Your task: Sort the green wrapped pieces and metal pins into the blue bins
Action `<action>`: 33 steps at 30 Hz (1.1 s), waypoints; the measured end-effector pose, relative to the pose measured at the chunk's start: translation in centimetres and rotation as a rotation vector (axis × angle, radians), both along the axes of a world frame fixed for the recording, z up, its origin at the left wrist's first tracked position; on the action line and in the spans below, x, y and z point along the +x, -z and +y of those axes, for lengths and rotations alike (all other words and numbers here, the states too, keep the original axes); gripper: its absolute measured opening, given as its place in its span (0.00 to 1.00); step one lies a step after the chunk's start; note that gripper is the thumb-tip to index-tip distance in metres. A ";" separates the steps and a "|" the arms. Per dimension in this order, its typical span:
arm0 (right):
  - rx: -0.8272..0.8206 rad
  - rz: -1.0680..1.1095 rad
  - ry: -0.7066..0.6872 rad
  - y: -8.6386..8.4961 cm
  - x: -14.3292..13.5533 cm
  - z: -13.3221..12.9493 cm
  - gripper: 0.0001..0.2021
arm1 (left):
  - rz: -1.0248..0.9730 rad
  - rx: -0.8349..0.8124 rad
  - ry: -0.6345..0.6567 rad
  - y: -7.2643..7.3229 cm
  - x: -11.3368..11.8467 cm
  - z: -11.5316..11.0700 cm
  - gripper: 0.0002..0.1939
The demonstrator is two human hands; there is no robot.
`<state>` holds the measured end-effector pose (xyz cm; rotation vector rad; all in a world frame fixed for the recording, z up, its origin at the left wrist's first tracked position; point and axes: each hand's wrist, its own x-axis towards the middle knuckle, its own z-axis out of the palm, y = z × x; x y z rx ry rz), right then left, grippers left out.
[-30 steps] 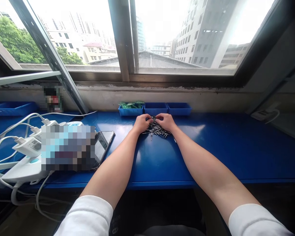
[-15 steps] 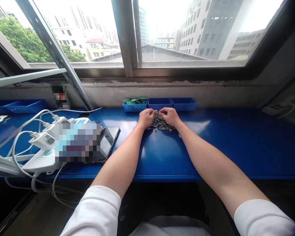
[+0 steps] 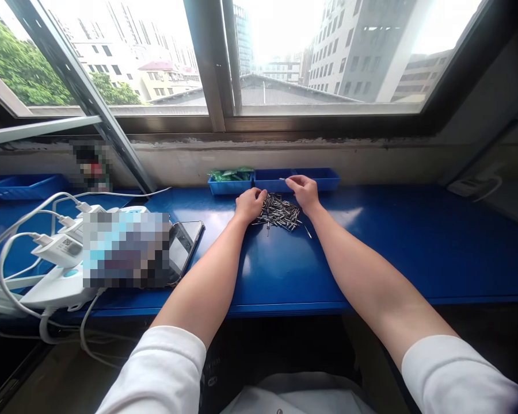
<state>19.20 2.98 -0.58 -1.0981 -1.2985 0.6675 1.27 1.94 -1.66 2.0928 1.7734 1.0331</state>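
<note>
A pile of thin metal pins (image 3: 281, 213) lies on the blue table. At the pile's left edge is my left hand (image 3: 249, 204), its thumb and fingers pressed together; whatever they hold is too small to name. My right hand (image 3: 304, 191) is raised at the pile's upper right, pinching one small metal pin (image 3: 283, 179) that points left, in front of the blue bins. A single loose pin (image 3: 308, 232) lies right of the pile. Behind the pile stands a blue bin (image 3: 231, 187) with green packets (image 3: 231, 174), joined to more blue bins (image 3: 319, 183).
On the left are a white power strip (image 3: 52, 287) with chargers and cables, and a phone (image 3: 185, 247). Other blue trays (image 3: 38, 187) stand farther left near a metal shelf post (image 3: 125, 155). The blue table (image 3: 414, 247) reaches the window wall.
My right hand has moved up and away from the pile with a pin in its fingers. My left hand stays at the pile's left side. The whole view has shifted slightly.
</note>
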 end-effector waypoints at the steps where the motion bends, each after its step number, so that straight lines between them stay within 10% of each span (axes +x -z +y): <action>1: -0.001 0.001 0.058 0.1 0.4 0.4 0.19 | 0.006 -0.018 -0.009 0.0 0.0 0.0 0.18; 9: -0.070 -0.164 0.067 1.8 2.4 1.9 0.38 | 0.100 -0.061 0.012 0.1 0.0 0.1 0.14; 16: 0.052 -0.494 0.136 1.3 1.2 0.5 0.15 | 0.141 -0.073 0.038 0.2 0.0 0.1 0.18; 22: -0.026 -0.807 0.033 2.0 0.3 0.5 0.19 | 0.190 -0.072 0.053 0.3 -0.1 0.0 0.20; 33: -0.028 -0.776 -0.068 1.5 -0.4 -0.6 0.08 | 0.205 -0.030 0.084 0.6 -0.2 0.2 0.16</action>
